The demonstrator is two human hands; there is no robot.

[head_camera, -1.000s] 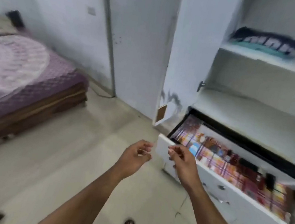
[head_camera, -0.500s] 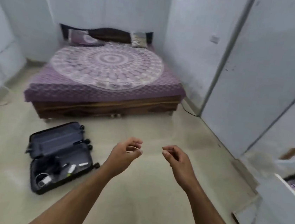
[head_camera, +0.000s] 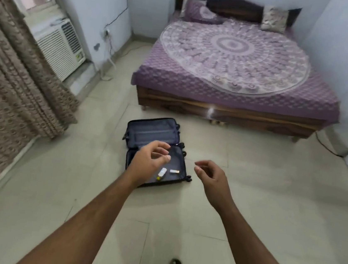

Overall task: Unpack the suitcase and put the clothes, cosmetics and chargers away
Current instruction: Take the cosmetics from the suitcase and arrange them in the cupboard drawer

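We have turned from the wardrobe drawer to the open dark fabric-lined suitcase (head_camera: 155,151) on the floor, left hand (head_camera: 146,164) and right hand (head_camera: 211,177) loosely curled, empty, two small white tubes (head_camera: 167,172) left inside.

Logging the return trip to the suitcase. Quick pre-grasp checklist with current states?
1. Suitcase lid open, lying flat on the floor: ok.
2. Left hand empty, fingers loosely curled: ok.
3. Right hand empty, fingers loosely curled: ok.
4. Items left to unpack: not ok; a white tube and a small white item lie in the near half.
5. Rest of the near half: cannot tell, the left hand and forearm cover it.
6. Floor path to the suitcase free of obstacles: ok.
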